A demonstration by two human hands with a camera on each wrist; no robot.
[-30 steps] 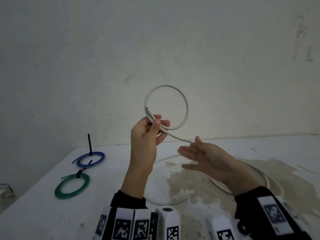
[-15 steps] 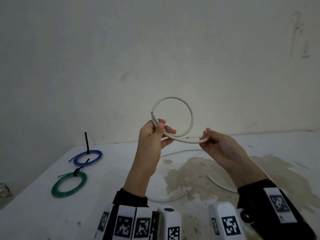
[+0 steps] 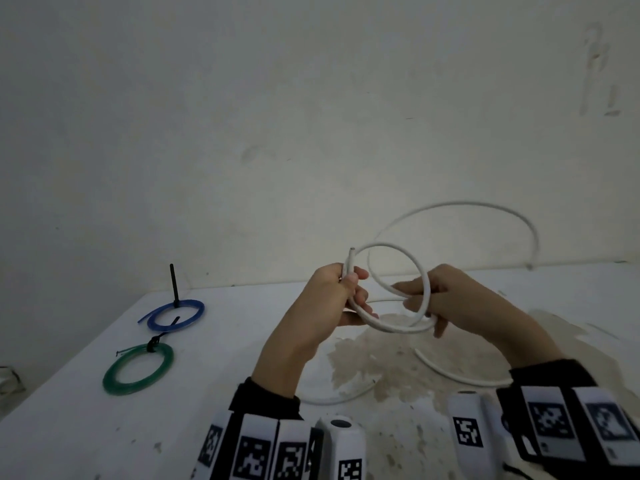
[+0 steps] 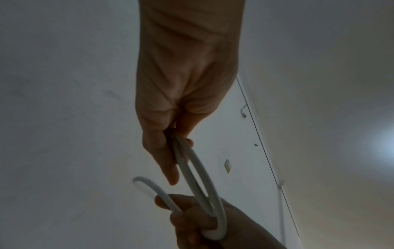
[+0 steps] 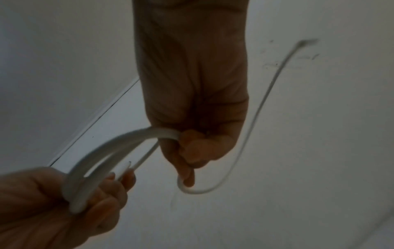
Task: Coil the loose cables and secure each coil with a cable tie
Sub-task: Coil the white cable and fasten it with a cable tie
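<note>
On the table (image 3: 86, 427), a stained white top, the green coil (image 3: 138, 368) and blue coil (image 3: 176, 315) lie tied at far left, unmoved since half a second ago. Above the stain, the white cable (image 3: 391, 327) now makes two stacked loops instead of one, and a new wide arc swings up to the right, its tail blurred. The left hand (image 3: 325, 303) still pinches the loops beside the cable's cut end; the right hand (image 3: 460, 299), lower before, now curls its fingers around the loops' opposite side.
</note>
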